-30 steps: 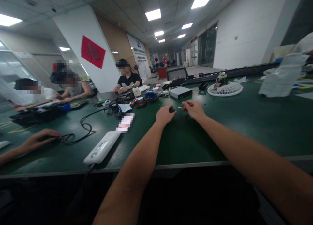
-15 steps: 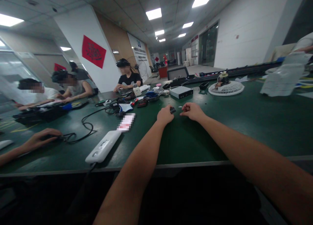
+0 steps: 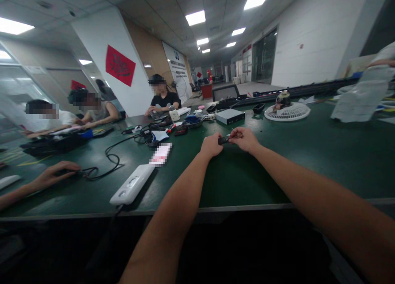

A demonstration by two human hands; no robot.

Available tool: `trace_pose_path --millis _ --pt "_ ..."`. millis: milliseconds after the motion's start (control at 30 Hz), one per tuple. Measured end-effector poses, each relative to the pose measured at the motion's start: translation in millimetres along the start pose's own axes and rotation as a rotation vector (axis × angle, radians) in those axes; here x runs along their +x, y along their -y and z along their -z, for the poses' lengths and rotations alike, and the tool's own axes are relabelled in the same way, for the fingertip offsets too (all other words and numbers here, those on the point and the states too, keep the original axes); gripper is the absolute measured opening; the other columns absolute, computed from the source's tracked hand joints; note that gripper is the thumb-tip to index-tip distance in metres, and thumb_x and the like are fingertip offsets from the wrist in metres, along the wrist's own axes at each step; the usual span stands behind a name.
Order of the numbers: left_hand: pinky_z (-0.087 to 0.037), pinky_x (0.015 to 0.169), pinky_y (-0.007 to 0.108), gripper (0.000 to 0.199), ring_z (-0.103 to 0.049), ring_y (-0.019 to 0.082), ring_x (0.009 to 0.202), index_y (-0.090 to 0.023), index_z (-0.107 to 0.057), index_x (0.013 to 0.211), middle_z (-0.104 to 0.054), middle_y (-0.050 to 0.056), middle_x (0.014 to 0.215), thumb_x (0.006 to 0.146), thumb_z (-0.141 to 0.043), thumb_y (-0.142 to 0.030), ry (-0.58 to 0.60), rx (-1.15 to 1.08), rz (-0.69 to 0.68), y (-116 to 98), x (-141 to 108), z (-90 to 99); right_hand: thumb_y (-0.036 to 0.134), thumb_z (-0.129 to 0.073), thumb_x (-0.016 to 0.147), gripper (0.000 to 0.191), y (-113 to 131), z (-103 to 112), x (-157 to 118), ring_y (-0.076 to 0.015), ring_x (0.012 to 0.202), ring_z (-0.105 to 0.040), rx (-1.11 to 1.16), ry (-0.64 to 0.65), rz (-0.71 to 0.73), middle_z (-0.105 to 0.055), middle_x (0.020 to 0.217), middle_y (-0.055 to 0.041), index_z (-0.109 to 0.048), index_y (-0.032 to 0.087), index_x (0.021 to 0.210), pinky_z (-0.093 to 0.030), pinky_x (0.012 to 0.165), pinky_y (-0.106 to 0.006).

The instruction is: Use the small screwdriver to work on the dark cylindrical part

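Note:
A small black plastic part (image 3: 222, 140) sits between my two hands, just above the green work table (image 3: 247, 181). My left hand (image 3: 211, 145) pinches its left end. My right hand (image 3: 243, 139) closes on its right end with the fingertips. The part is too small and too covered by my fingers to identify. A tiny pale scrap (image 3: 230, 135) lies just beyond it.
A white power strip (image 3: 132, 184) and black cables lie left of my arms, where a co-worker's hand (image 3: 55, 175) rests. Ahead stand a silver metal box (image 3: 230, 116) and a white fan guard (image 3: 287, 111). Several co-workers sit along the far left.
My hands have come together, and the black part, earlier at my left hand alone, now spans both hands. My view has shifted slightly.

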State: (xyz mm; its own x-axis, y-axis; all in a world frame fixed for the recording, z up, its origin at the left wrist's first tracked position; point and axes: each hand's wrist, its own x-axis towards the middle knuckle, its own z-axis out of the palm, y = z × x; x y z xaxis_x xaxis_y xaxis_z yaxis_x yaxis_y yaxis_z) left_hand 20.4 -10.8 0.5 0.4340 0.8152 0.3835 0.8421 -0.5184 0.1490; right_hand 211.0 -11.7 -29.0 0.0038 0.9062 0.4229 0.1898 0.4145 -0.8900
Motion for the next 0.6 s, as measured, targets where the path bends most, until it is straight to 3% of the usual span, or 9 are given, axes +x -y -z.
trace_pose_path --millis 133,267,433,600 --pt "-0.05 0.089 0.036 0.029 -0.068 0.026 0.096 -0.022 -0.064 0.111 -0.074 0.007 0.1 0.082 -0.066 -0.028 -0.001 -0.038 -0.101 -2 -1 3.2 0.015 -0.077 0.064 0.021 -1 0 0 -0.0175 0.075 -0.069 -0.042 0.041 0.068 -0.074 0.078 -0.0009 -0.063 0.02 0.079 -0.057 0.077 -0.033" --pt "-0.05 0.091 0.036 0.03 -0.068 0.025 0.096 -0.022 -0.066 0.111 -0.074 0.007 0.1 0.082 -0.068 -0.028 0.002 -0.043 -0.158 -5 -2 7.3 0.016 -0.075 0.066 0.018 3 1 -2 -0.0174 0.072 -0.068 -0.11 0.029 0.081 -0.072 0.075 0.0 -0.063 0.021 0.077 -0.056 0.072 -0.031" --pt "-0.05 0.09 0.037 0.03 -0.068 0.026 0.097 -0.023 -0.067 0.111 -0.075 0.007 0.101 0.081 -0.069 -0.028 0.003 -0.033 -0.151 -7 -4 9.6 0.016 -0.073 0.071 0.015 12 0 -7 -0.0148 0.06 -0.064 -0.181 0.035 0.045 -0.069 0.068 0.001 -0.061 0.02 0.079 -0.052 0.059 -0.026" --pt "-0.05 0.091 0.037 0.031 -0.069 0.027 0.099 -0.023 -0.067 0.112 -0.075 0.007 0.1 0.082 -0.068 -0.029 0.001 -0.027 -0.103 -7 -4 8.8 0.011 -0.071 0.073 0.017 16 -4 -9 -0.0138 0.056 -0.064 -0.1 0.048 -0.038 -0.067 0.064 0.0015 -0.059 0.02 0.08 -0.053 0.058 -0.026"
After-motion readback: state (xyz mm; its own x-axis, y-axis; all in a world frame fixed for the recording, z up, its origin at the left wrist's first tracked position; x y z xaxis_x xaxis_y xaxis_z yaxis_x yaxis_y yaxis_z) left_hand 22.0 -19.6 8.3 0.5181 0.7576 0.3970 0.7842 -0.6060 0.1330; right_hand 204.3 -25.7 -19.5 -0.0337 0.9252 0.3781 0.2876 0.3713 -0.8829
